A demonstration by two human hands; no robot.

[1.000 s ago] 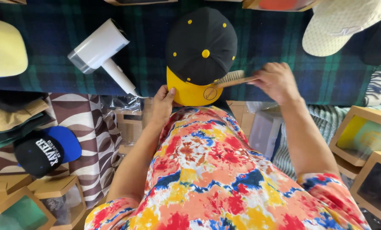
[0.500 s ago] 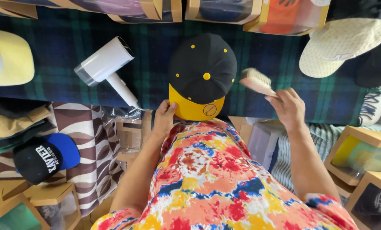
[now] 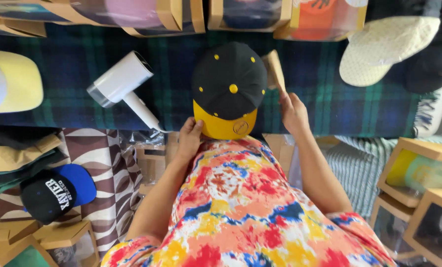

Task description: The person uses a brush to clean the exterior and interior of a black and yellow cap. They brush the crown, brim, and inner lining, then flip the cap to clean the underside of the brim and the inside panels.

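A black cap with yellow dots and a yellow brim lies on a dark green and blue plaid blanket. My left hand grips the yellow brim at its left edge. My right hand holds a wooden brush by the handle, with the brush head against the cap's right side. A colourful tie-dye shirt fills the bottom of the view.
A white hair dryer lies left of the cap. A yellow cap sits at far left, a cream cap at upper right, a black and blue cap at lower left. Cardboard display boxes line the top and right.
My right hand has carried the brush from over the brim to the cap's right side, now pointing upward. The view has shifted so the cap sits lower in frame.
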